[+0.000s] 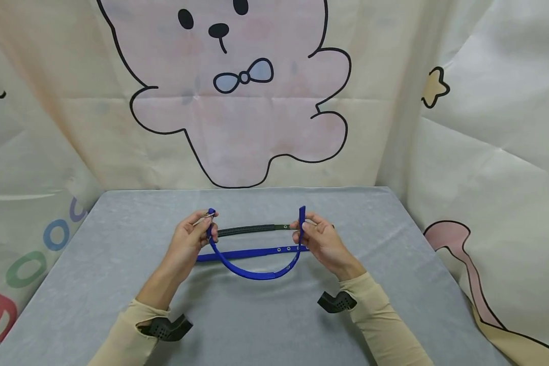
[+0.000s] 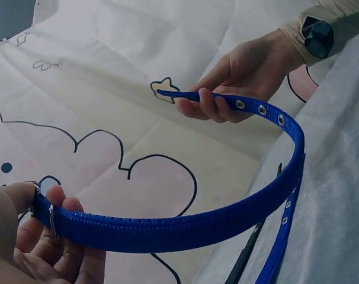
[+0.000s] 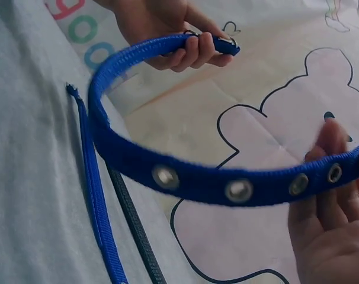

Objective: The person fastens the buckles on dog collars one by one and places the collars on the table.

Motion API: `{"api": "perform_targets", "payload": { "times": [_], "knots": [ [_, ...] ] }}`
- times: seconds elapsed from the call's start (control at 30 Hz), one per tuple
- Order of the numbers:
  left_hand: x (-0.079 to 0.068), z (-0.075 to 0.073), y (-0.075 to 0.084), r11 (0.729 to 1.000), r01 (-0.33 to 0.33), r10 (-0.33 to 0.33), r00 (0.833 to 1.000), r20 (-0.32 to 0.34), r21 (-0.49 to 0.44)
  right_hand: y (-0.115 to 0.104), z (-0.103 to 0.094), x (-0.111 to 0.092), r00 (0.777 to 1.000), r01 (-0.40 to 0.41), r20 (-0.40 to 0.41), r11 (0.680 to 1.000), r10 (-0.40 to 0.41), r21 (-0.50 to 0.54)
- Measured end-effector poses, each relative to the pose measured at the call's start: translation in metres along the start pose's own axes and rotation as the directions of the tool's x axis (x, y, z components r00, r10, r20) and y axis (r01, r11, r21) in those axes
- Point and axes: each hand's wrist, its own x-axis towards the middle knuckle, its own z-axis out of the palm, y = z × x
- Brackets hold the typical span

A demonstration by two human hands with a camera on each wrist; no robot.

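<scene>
A blue pet collar (image 1: 256,275) hangs in a U between my two hands, above the table. My left hand (image 1: 189,239) pinches its buckle end, where a metal buckle and ring (image 2: 53,222) show. With thumb and fingers, my right hand (image 1: 325,243) grips the other end, its tip sticking up past the fingers. Metal eyelets (image 3: 239,190) line that half of the strap. Behind it on the table lie a second blue collar (image 1: 247,253) with eyelets and, farther back, a black collar (image 1: 247,230), partly hidden by the hands.
A grey cloth covers the table (image 1: 265,325). Printed curtains (image 1: 370,101) with a bear drawing rise behind its far edge and along both sides. Dark wrist cameras (image 1: 169,328) sit on both sleeves.
</scene>
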Motion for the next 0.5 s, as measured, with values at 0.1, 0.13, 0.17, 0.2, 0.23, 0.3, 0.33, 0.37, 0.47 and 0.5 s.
{"api": "perform_targets", "payload": {
  "times": [0.1,0.13,0.17,0.2,0.23,0.3,0.33,0.37,0.47,0.5],
  "knots": [
    [0.001,0.003,-0.002,0.999,0.036,-0.037,0.999,0.015,0.033,0.000,0.004,-0.001,0.999,0.000,0.047,0.995,0.005,-0.101],
    [0.001,0.004,-0.003,0.998,0.048,-0.049,0.999,0.021,0.050,0.000,0.006,-0.001,0.998,0.003,0.061,0.990,0.005,-0.138],
    [0.001,0.005,-0.004,0.996,0.058,-0.060,0.998,0.026,0.067,0.000,0.009,-0.001,0.997,0.008,0.071,0.985,0.005,-0.173],
    [0.001,0.007,-0.005,0.994,0.065,-0.068,0.997,0.031,0.083,0.001,0.011,-0.002,0.997,0.010,0.076,0.980,0.006,-0.201],
    [0.001,0.008,-0.005,0.993,0.069,-0.073,0.997,0.036,0.100,0.001,0.014,-0.001,0.997,0.017,0.081,0.975,0.001,-0.221],
    [0.000,0.011,-0.007,0.989,0.074,-0.080,0.996,0.045,0.130,0.003,0.018,-0.002,0.997,0.018,0.072,0.971,-0.001,-0.237],
    [0.000,0.012,-0.007,0.988,0.073,-0.080,0.996,0.045,0.138,0.003,0.020,-0.002,0.998,0.022,0.065,0.971,-0.007,-0.238],
    [-0.001,0.013,-0.008,0.987,0.071,-0.078,0.996,0.044,0.142,0.004,0.022,-0.002,0.998,0.023,0.056,0.972,-0.011,-0.232],
    [-0.003,0.017,-0.009,0.989,0.057,-0.062,0.998,0.033,0.133,0.005,0.025,-0.002,1.000,0.019,0.021,0.978,-0.015,-0.209],
    [-0.004,0.018,-0.009,0.990,0.050,-0.054,0.998,0.029,0.129,0.005,0.026,-0.002,1.000,0.014,0.007,0.979,-0.013,-0.202]
  ]
}}
